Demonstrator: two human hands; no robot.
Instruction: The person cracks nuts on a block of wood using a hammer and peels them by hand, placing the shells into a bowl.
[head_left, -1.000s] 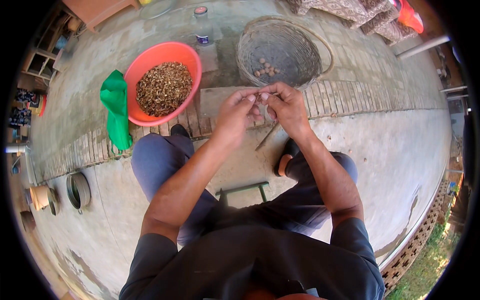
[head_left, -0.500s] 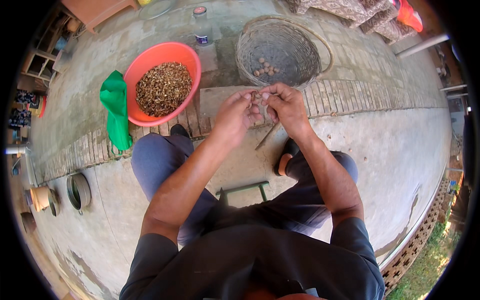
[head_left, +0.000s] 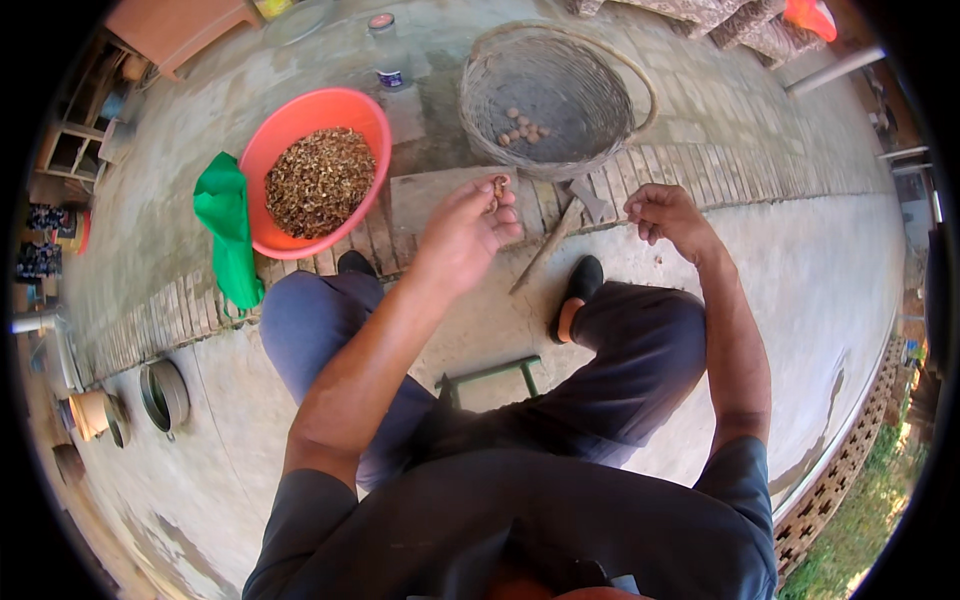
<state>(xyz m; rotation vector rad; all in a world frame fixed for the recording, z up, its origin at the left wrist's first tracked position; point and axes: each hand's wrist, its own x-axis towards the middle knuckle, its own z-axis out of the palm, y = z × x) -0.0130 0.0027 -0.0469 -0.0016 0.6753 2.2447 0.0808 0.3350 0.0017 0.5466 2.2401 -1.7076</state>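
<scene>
Held a brown nut piece [head_left: 500, 186] at the tips of the left hand [head_left: 465, 230], pinched between thumb and index finger, with a part of it showing beyond the thumb tip. Curled the other 3 fingers loosely below; could not tell if touching the piece there. Saw this pinch against the right end of a flat slab [head_left: 420, 205], near the slab's far right corner.

Bent the right hand [head_left: 670, 220] inward, well apart from the piece, above the near edge of the brick strip [head_left: 770, 187], with thumb and fingers drawn together; could not tell if gripping anything.

Saw between the 2 hands a hatchet-like tool [head_left: 548, 247], with head on the bricks and wooden handle crossing the strip's near edge onto the smooth floor [head_left: 820, 300]. Had a wicker basket [head_left: 600, 90] at the strip's far edge, with round nuts [head_left: 523, 130] clustered on the bottom. Noted left of the slab a red basin [head_left: 378, 135] heaped with broken shells [head_left: 320, 185], with a green cloth bag [head_left: 220, 225] against the left rim. Saw a lidded jar [head_left: 388, 55] beyond.
</scene>
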